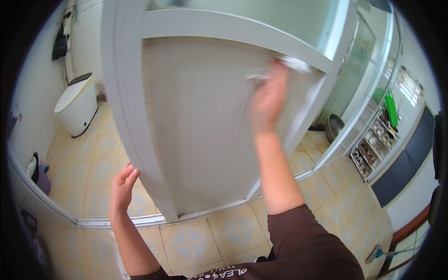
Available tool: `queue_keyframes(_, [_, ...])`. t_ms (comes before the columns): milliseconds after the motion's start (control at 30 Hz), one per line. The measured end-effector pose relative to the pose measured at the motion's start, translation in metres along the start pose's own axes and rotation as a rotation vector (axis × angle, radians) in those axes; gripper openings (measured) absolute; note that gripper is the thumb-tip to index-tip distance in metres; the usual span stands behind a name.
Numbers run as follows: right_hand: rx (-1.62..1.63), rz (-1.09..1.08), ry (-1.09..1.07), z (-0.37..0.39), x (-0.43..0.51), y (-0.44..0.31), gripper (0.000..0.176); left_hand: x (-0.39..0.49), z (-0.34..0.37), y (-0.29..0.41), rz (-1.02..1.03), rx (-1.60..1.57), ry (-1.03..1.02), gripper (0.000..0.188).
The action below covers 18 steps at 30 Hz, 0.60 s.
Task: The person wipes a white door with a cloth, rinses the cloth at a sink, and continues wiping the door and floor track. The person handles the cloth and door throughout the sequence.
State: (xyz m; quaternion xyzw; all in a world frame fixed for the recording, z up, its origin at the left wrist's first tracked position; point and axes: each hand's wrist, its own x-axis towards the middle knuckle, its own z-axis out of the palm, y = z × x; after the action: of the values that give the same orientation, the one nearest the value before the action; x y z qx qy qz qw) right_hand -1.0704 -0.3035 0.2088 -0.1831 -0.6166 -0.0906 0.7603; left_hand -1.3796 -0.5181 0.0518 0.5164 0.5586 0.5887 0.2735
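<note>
A white-framed sliding door point(122, 87) with a grey lower panel point(199, 122) and a glass upper pane point(259, 17) stands before me. My right hand point(269, 98), blurred by motion, holds a white cloth or wipe point(297, 65) against the panel near its upper right corner. At the lower left, my left hand point(124, 185) rests with its fingertips on the door's left edge. Its thumb lies near the frame's outer face, and the far side of its fingers is partly hidden.
A white toilet point(78, 105) and a purple bin point(42, 180) are in the room at left. To the right are a metal basin point(335, 127), a shoe rack point(372, 147) and a mop or squeegee point(374, 253). A floor track point(140, 220) runs under the door.
</note>
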Motion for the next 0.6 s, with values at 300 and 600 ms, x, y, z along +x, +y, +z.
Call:
queue_keyframes(300, [-0.857,-0.302,-0.139,-0.099,0.022,0.084,0.039,-0.001,0.002,-0.007,-0.045,0.006,0.098,0.028])
queue_keyframes(600, [-0.769,-0.329,-0.823,-0.201,-0.144,0.074,0.043,-0.007,0.013,0.010,-0.040,0.226,0.157,0.026])
